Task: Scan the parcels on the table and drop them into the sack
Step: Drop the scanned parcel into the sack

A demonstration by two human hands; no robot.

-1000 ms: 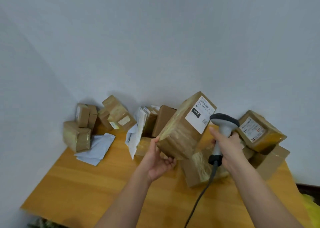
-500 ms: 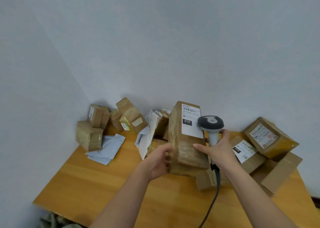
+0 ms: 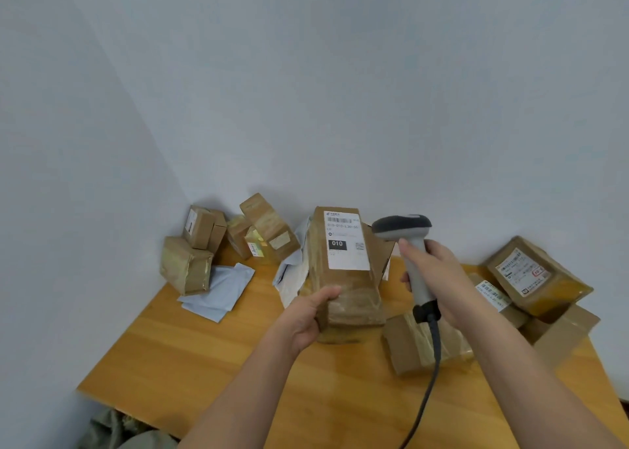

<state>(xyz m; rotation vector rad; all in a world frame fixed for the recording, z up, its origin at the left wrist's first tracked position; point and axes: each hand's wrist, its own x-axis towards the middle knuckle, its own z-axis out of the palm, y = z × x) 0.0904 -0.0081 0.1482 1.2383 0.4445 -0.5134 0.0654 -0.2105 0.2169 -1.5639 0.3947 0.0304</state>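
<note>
Gripping the lower end of a tape-wrapped cardboard parcel [image 3: 343,271] above the surface's [image 3: 211,363] middle, the left hand [image 3: 306,319] tilts its label toward the scanner [image 3: 413,261] clasped by the right hand's [image 3: 439,275] curled fingers; stiff, seemingly light, slick tape favours holding edges.

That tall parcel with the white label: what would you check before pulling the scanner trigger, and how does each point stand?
1. Parcel held firmly: left hand grips its lower end: ok.
2. Label faces up, barcode uncovered: ok.
3. Scanner in right hand: ok.
4. Scanner head aimed at the barcode: cannot tell.
5. Cable hangs free across the table: ok.
6. Sack ready for the drop: only grey-green fabric shows below the table edge: cannot tell.
</note>
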